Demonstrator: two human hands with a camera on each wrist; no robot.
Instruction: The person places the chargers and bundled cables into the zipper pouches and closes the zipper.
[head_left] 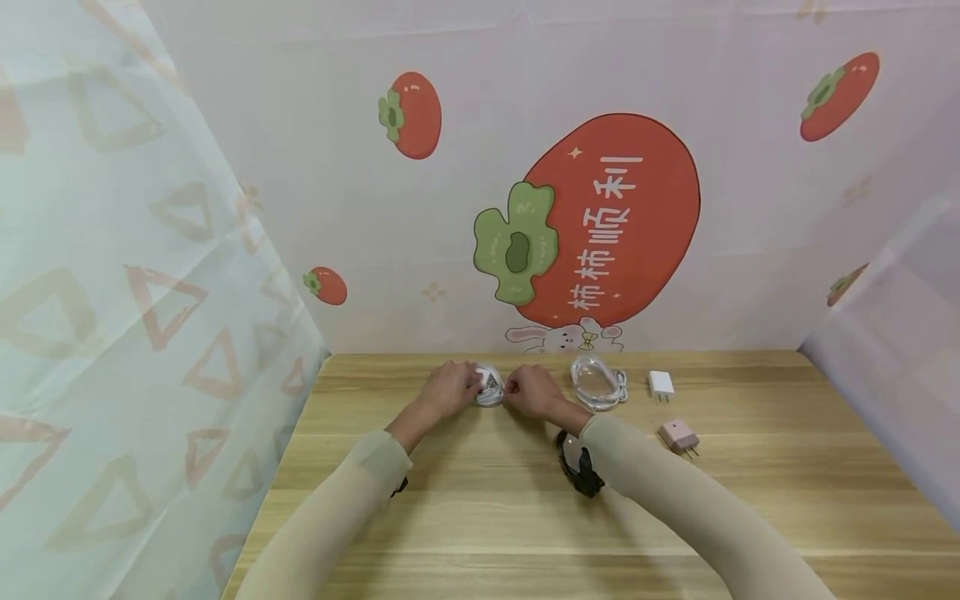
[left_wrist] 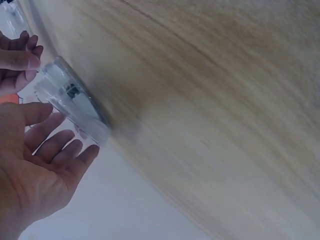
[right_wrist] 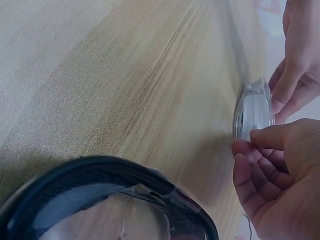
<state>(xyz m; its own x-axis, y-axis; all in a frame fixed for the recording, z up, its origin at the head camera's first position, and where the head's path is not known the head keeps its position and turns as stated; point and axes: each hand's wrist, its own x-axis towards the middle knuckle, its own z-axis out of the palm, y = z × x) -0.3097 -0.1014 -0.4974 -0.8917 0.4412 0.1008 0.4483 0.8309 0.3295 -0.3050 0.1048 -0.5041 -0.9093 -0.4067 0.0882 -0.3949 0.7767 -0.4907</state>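
Note:
A coiled white cable [head_left: 489, 394] in clear plastic lies near the back edge of the table, between both hands. My left hand [head_left: 450, 387] holds its left side with loosely bent fingers; in the left wrist view the fingertips of the left hand [left_wrist: 45, 165] reach along the plastic. From the right, my right hand [head_left: 532, 392] pinches the rim of the bundle. The right wrist view has the right thumb and forefinger of the right hand [right_wrist: 280, 175] together at the near end of the wrapped cable [right_wrist: 255, 110].
Right of the hands lies another coiled white cable [head_left: 596, 385]. Beyond it are a white charger plug [head_left: 661, 384] and a pinkish charger plug [head_left: 678, 436]. A black loop in clear plastic [right_wrist: 115, 170] lies below the right forearm. A printed cloth wall [head_left: 420, 275] rises behind the table.

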